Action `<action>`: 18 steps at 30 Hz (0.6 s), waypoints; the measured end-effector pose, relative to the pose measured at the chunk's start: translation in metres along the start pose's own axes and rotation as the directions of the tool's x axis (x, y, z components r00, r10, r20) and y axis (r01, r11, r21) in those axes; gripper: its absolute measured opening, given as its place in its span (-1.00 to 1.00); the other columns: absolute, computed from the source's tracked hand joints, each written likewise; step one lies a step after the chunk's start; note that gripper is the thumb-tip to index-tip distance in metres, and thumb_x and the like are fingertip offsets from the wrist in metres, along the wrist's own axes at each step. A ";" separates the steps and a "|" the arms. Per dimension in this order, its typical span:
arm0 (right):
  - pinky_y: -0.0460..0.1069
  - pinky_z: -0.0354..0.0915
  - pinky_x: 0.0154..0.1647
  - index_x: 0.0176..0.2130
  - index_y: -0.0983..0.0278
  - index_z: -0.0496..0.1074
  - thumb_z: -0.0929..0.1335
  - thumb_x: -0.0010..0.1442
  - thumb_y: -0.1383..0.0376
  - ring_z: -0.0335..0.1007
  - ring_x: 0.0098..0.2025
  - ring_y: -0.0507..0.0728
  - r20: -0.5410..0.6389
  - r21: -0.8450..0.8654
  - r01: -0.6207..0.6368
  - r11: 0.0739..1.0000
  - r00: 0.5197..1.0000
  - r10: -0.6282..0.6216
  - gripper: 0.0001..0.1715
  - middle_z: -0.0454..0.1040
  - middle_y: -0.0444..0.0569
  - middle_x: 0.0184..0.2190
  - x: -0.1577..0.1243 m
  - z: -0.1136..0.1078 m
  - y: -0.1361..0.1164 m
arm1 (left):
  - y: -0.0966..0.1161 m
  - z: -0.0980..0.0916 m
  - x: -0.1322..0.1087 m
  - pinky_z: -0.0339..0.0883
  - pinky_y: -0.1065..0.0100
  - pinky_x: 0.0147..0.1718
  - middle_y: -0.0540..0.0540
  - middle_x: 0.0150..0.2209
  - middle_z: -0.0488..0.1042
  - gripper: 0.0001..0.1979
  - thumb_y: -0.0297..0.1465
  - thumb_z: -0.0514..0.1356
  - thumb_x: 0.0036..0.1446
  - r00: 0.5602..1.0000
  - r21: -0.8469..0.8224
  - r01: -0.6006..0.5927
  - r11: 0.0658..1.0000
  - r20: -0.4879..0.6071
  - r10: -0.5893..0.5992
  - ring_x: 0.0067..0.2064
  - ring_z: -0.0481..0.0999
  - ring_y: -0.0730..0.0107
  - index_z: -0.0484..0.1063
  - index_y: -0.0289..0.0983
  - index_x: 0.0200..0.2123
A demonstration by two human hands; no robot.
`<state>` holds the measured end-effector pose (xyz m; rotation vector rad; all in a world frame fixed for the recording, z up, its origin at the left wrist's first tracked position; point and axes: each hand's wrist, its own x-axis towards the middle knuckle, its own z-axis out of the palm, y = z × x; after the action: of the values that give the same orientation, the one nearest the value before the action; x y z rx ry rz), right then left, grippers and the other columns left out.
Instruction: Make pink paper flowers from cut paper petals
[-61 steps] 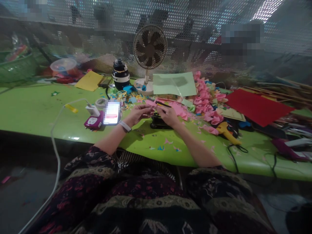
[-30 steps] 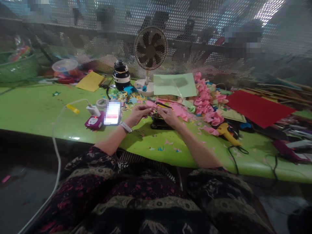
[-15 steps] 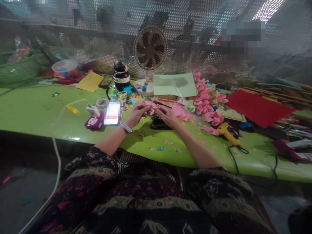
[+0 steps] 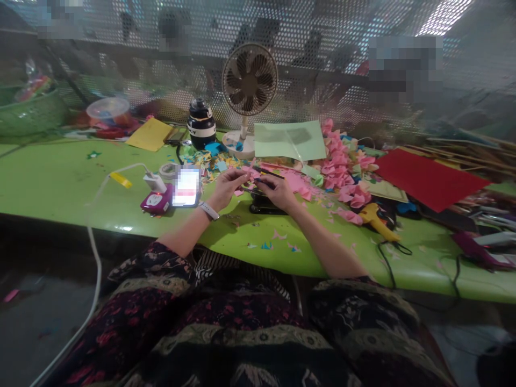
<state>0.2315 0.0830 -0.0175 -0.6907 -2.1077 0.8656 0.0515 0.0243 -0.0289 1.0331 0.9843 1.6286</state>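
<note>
One pink paper bit [image 4: 252, 169] is pinched by the left hand [image 4: 229, 186] | right hand [image 4: 279, 191] curled, pinch can't be told | shaping's seemingly being done, steady grip probably needed next

I make out a narrow strip of pink paper [image 4: 252, 165] pinched at the fingertips of the left grip [image 4: 228, 188], its free end standing up past them; the fingers hide the rest, so I cannot tell any folds. A small dark piece [image 4: 258, 180], faintly blue and too blurred for me to name, is pinched in the right grip [image 4: 278, 192]. Just beyond that, a slim black-and-yellow tool [image 4: 271, 172] slants, left end farther; whether held or resting, I cannot tell.
</note>
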 end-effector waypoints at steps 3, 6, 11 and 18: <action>0.07 0.35 -0.10 -0.26 0.22 0.57 0.38 0.24 -0.10 0.46 -0.21 0.19 0.052 0.007 -0.003 1.000 0.999 0.002 -0.54 0.60 0.00 -0.26 0.000 -0.001 0.001 | 0.001 0.000 0.001 0.25 0.50 -0.56 0.04 -0.50 0.51 -0.65 -0.15 0.54 -0.14 1.000 0.005 0.018 1.000 -0.015 -0.018 -0.48 0.45 0.56 0.56 -0.25 -0.43; 0.05 0.32 -0.15 -0.28 0.24 0.55 0.36 0.26 -0.12 0.43 -0.25 0.16 0.104 -0.002 -0.005 1.000 0.995 0.005 -0.51 0.55 -0.03 -0.32 -0.001 -0.003 0.001 | 0.001 0.001 0.001 0.23 0.49 -0.57 0.04 -0.50 0.51 -0.66 -0.18 0.54 -0.15 0.998 0.006 0.056 0.998 -0.016 -0.056 -0.48 0.44 0.56 0.58 -0.24 -0.40; 0.01 0.29 -0.27 -0.28 0.25 0.52 0.33 0.30 -0.15 0.34 -0.37 0.10 0.136 -0.067 -0.007 0.998 0.991 0.016 -0.46 0.47 -0.08 -0.42 -0.003 -0.004 0.000 | 0.001 0.000 0.001 0.20 0.51 -0.58 0.06 -0.54 0.47 -0.59 -0.12 0.57 -0.22 0.999 -0.039 0.047 0.998 0.016 -0.046 -0.50 0.41 0.58 0.53 -0.25 -0.49; 0.00 0.34 -0.35 -0.17 0.22 0.54 0.34 0.34 -0.10 0.40 -0.37 0.09 -0.020 -0.069 0.109 0.992 0.994 -0.110 -0.53 0.56 0.02 -0.25 -0.003 0.002 0.005 | -0.001 -0.002 0.004 0.20 0.50 -0.55 0.07 -0.60 0.41 -0.54 -0.05 0.56 -0.22 0.997 -0.031 -0.071 0.997 -0.014 0.071 -0.54 0.33 0.61 0.48 -0.26 -0.57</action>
<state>0.2326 0.0834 -0.0238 -0.6109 -2.1407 0.7253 0.0489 0.0281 -0.0295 1.0481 0.9374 1.7056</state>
